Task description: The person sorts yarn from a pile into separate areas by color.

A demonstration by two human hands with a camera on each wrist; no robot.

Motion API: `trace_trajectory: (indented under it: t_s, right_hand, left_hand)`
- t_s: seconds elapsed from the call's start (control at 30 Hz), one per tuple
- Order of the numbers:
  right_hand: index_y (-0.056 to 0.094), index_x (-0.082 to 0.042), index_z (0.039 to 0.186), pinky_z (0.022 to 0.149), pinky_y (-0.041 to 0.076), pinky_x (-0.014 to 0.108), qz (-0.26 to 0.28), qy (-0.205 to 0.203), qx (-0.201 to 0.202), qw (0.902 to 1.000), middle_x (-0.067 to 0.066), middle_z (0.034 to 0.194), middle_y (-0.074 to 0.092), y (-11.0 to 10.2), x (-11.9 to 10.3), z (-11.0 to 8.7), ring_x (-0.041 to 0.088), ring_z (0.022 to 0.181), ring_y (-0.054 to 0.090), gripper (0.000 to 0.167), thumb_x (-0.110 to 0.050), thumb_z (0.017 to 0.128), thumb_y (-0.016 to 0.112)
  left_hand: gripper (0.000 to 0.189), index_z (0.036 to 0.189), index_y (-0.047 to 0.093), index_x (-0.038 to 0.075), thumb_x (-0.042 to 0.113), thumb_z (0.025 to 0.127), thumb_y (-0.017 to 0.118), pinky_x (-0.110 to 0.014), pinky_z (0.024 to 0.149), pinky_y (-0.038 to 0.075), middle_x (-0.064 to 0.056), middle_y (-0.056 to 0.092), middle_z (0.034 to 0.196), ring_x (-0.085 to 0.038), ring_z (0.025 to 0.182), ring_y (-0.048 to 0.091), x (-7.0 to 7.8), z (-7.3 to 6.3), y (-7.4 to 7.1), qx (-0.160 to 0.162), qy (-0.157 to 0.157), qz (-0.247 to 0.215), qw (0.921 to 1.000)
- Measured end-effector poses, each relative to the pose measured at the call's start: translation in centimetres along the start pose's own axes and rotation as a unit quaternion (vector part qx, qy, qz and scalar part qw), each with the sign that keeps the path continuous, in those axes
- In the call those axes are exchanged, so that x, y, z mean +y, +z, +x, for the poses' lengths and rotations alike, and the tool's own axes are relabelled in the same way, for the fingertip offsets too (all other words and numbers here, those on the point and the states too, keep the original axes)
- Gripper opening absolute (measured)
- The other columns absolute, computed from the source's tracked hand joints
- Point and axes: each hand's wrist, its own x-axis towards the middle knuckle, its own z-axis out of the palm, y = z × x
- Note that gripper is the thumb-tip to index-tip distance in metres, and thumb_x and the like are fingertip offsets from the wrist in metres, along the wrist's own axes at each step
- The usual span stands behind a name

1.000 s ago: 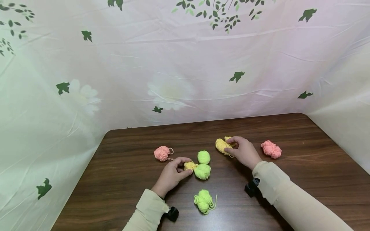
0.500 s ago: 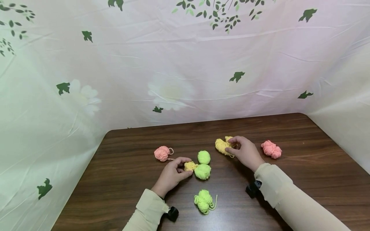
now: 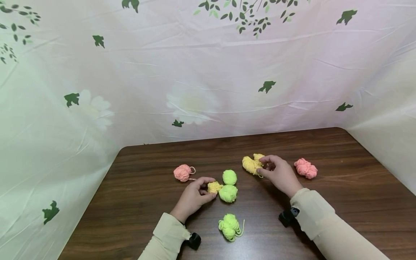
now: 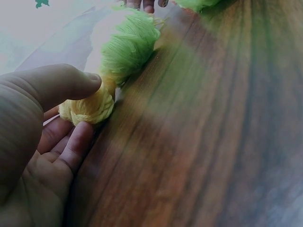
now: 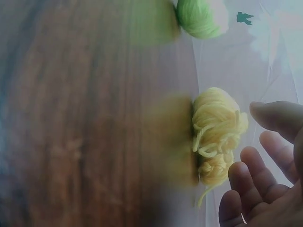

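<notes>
In the head view my left hand (image 3: 192, 198) pinches a small yellow yarn ball (image 3: 214, 187) on the table, thumb on the near side and fingers on the far side. Its right end meets a lime-green yarn ball (image 3: 228, 194), with a second lime-green ball (image 3: 229, 177) just behind. My right hand (image 3: 282, 174) is beside two yellow yarn balls, a larger one (image 3: 250, 165) and a smaller one (image 3: 259, 156), lying against each other. In the right wrist view its thumb and relaxed fingers (image 5: 255, 175) stand apart beside the yellow yarn (image 5: 217, 118), gripping nothing.
A third lime-green yarn ball (image 3: 229, 226) with a loose tail lies nearer the front. One pink yarn ball (image 3: 182, 173) sits at the back left, another pink one (image 3: 305, 168) right of my right hand. A printed cloth (image 3: 208, 90) hangs behind the brown wooden table (image 3: 130, 202).
My right hand has drawn slightly to the right and toward me, its fingers coming away from the yellow yarn balls, which stay put. My left hand has kept its pinch in place.
</notes>
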Motion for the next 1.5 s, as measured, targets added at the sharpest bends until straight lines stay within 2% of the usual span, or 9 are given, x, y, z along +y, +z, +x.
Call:
trace_trajectory:
  t_s: [0.2, 0.53, 0.63, 0.8, 0.97, 1.17, 1.27, 1.5]
  right_hand:
    - [0.067, -0.003, 0.118, 0.068, 0.048, 0.029, 0.014, 0.009, 0.01, 0.9998, 0.011, 0.098, 0.064, -0.3, 0.3, 0.1, 0.024, 0.089, 0.059, 0.035, -0.021, 0.09, 0.078]
    - [0.065, -0.002, 0.123, 0.075, 0.049, 0.03, 0.038, 0.021, 0.02, 0.9989, 0.016, 0.107, 0.067, -0.5, 1.7, 1.2, 0.027, 0.098, 0.06, 0.038, -0.023, 0.093, 0.073]
    - [0.062, -0.001, 0.13, 0.078, 0.049, 0.03, 0.055, 0.035, 0.006, 0.9978, 0.019, 0.119, 0.065, -0.6, 2.2, 1.6, 0.031, 0.107, 0.059, 0.042, -0.024, 0.095, 0.071]
    - [0.054, -0.001, 0.139, 0.078, 0.049, 0.021, 0.102, 0.057, -0.021, 0.993, 0.022, 0.137, 0.056, -0.7, 3.0, 2.0, 0.035, 0.124, 0.052, 0.05, -0.024, 0.097, 0.068]
    - [0.05, -0.002, 0.144, 0.081, 0.049, 0.021, 0.122, 0.054, -0.042, 0.9901, 0.021, 0.142, 0.052, -0.8, 3.7, 2.3, 0.036, 0.129, 0.048, 0.055, -0.027, 0.098, 0.068]
    - [0.05, -0.004, 0.145, 0.082, 0.048, 0.021, 0.12, 0.051, -0.058, 0.9898, 0.02, 0.139, 0.054, -0.9, 3.8, 2.7, 0.034, 0.126, 0.05, 0.055, -0.026, 0.098, 0.068]
    - [0.052, -0.004, 0.144, 0.084, 0.048, 0.025, 0.107, 0.047, -0.063, 0.9912, 0.02, 0.136, 0.057, -0.8, 3.7, 2.7, 0.032, 0.123, 0.051, 0.054, -0.027, 0.097, 0.068]
    - [0.058, -0.006, 0.138, 0.095, 0.046, 0.045, 0.062, 0.038, -0.059, 0.9956, 0.019, 0.133, 0.06, -0.2, 3.7, 2.6, 0.034, 0.122, 0.054, 0.047, -0.029, 0.098, 0.068]
  left_hand:
    - [0.041, 0.128, 0.064, 0.012, 0.015, 0.088, 0.078, -0.025, 0.073, 0.054, -0.009, 0.065, 0.113, -0.015, 0.086, 0.065, 0.0, 0.0, 0.0, 0.001, -0.001, -0.003, 1.0]
    - [0.041, 0.127, 0.065, 0.012, 0.013, 0.089, 0.077, -0.024, 0.074, 0.054, -0.009, 0.066, 0.113, -0.015, 0.086, 0.065, 0.2, 0.0, 0.1, 0.006, 0.001, -0.005, 1.0]
    - [0.04, 0.127, 0.065, 0.011, 0.012, 0.089, 0.077, -0.024, 0.074, 0.054, -0.008, 0.066, 0.112, -0.015, 0.086, 0.065, 0.2, 0.0, 0.1, 0.008, 0.002, -0.004, 1.0]
    - [0.039, 0.126, 0.065, 0.01, 0.01, 0.089, 0.076, -0.024, 0.076, 0.055, -0.008, 0.066, 0.109, -0.015, 0.088, 0.065, 0.1, 0.1, 0.2, 0.013, 0.01, -0.009, 0.9998]
    - [0.038, 0.124, 0.065, 0.008, 0.007, 0.088, 0.076, -0.024, 0.077, 0.055, -0.007, 0.066, 0.108, -0.017, 0.092, 0.064, 0.0, 0.1, 0.2, 0.021, 0.021, -0.021, 0.9994]
    - [0.037, 0.124, 0.066, 0.008, 0.008, 0.089, 0.076, -0.024, 0.078, 0.054, -0.008, 0.067, 0.109, -0.019, 0.094, 0.064, 0.0, 0.1, 0.2, 0.024, 0.021, -0.028, 0.9991]
    - [0.037, 0.124, 0.066, 0.009, 0.008, 0.089, 0.076, -0.024, 0.079, 0.054, -0.008, 0.067, 0.11, -0.02, 0.097, 0.064, 0.0, 0.1, 0.1, 0.027, 0.018, -0.033, 0.9989]
    - [0.037, 0.124, 0.066, 0.007, 0.005, 0.089, 0.076, -0.026, 0.082, 0.054, -0.01, 0.067, 0.117, -0.024, 0.104, 0.063, 0.0, 0.1, 0.1, 0.042, 0.016, -0.055, 0.9975]
